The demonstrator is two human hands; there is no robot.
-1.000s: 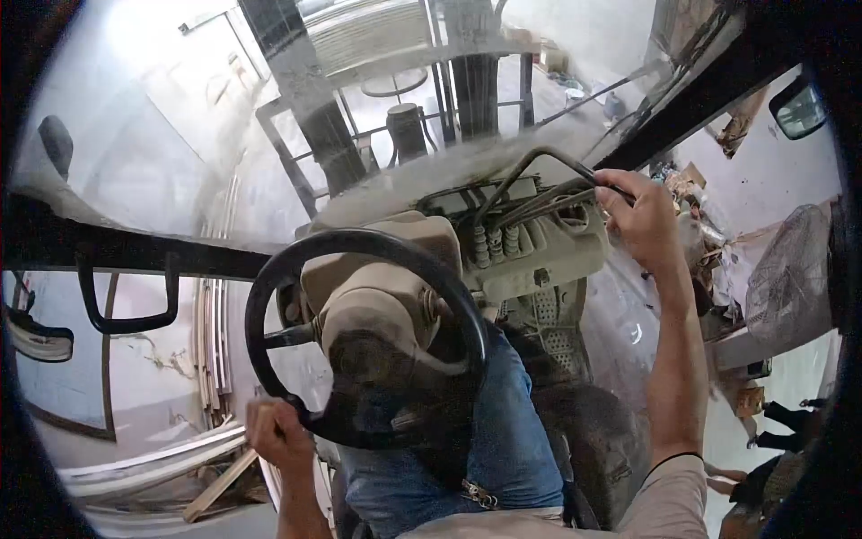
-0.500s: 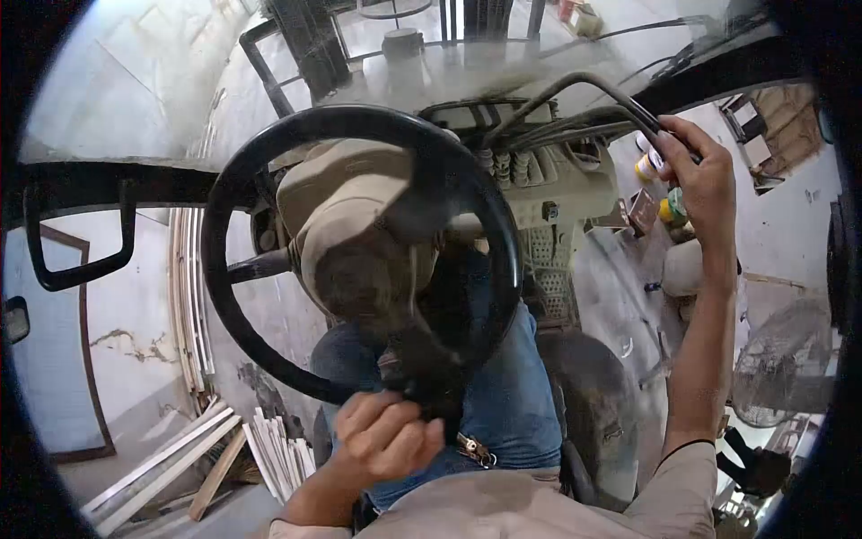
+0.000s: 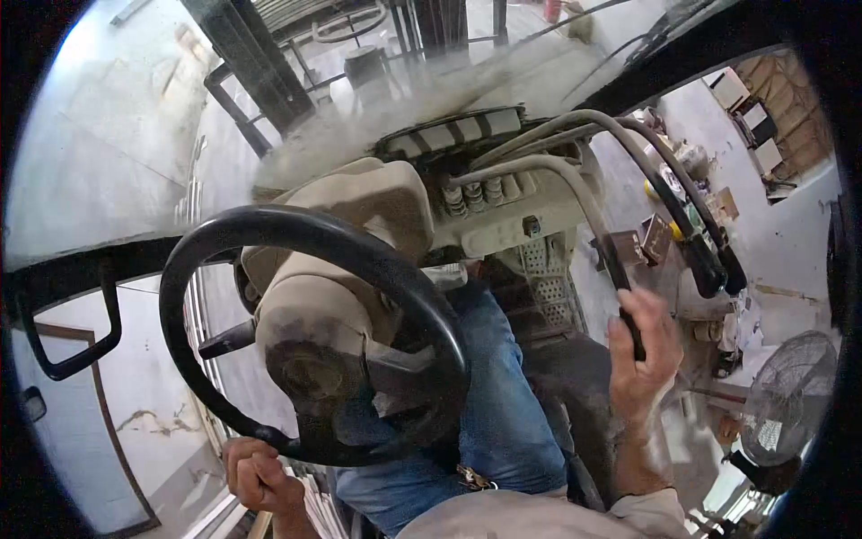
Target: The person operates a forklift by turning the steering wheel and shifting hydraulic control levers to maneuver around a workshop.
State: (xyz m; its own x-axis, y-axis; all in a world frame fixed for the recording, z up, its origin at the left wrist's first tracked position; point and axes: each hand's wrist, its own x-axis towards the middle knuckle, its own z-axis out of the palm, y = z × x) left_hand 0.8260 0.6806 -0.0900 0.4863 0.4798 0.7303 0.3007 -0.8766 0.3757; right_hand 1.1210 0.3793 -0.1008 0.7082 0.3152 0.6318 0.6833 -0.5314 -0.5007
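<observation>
At the lower left of the frame, the left hand is curled closed on the rim of the wheel, which fills the left-centre. The knees show at lower centre. Right of centre, a bent lever runs down into the right hand, wrapped round its end. Two more levers hang beyond, untouched, above a fan at lower right.

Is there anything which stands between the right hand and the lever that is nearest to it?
Nothing visible does: the right hand is on the lever, at its black grip. Two other levers end above and to the right in the picture, not between them.
</observation>
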